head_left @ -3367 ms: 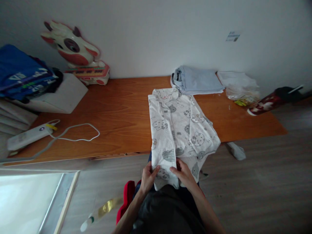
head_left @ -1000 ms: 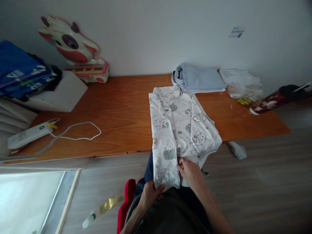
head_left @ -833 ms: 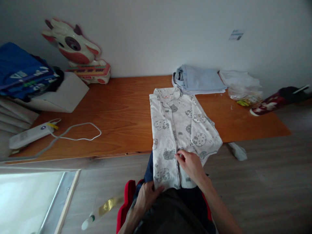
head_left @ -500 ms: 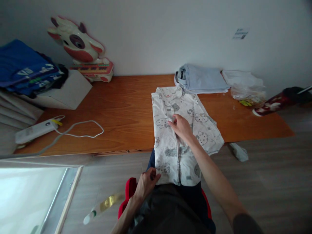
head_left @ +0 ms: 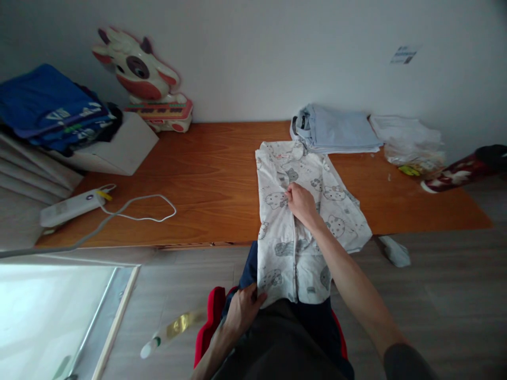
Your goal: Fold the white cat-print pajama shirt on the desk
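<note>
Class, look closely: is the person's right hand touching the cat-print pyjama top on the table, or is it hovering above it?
Touching. In the head view the right hand lies on the cat-print pyjama top, its fingers pressed into the fabric along the button line, with no gap visible.

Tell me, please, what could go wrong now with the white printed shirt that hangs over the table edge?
The shirt hangs partly off the table; the left hand pinches its hem, so a pull might drag it down. The right hand presses the front, which may crease. Its collar touches the folded blue garment, which could shift.
</note>
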{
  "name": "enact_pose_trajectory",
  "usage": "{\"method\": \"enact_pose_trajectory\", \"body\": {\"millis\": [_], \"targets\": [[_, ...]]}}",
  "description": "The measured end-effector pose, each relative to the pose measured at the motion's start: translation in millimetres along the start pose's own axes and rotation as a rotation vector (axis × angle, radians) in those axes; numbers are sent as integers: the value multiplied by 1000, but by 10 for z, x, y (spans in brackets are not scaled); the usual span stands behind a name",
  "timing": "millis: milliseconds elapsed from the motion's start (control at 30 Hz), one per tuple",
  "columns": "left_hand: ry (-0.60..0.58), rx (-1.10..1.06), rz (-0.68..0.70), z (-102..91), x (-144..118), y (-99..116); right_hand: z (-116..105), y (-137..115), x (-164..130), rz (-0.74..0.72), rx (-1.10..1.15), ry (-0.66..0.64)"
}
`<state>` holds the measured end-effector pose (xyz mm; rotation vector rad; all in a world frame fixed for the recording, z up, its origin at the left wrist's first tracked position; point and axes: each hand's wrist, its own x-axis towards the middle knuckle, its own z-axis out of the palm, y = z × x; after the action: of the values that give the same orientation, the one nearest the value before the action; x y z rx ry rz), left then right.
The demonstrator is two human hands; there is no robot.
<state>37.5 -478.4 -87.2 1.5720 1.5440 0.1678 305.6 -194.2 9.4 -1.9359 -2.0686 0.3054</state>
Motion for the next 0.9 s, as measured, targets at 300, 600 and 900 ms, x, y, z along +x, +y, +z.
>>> {"method": "enact_pose_trajectory", "body": {"millis": [300,600,900], "targets": [[-10,-292,16,-50,48,33,-47,-120,174,-50,-105,-3],[64,-708,-3,95,389,179,65,-53,229,-131,-158,17],[84,-719,-103,204,461,134,36,2,202,-153,-32,19]]}}
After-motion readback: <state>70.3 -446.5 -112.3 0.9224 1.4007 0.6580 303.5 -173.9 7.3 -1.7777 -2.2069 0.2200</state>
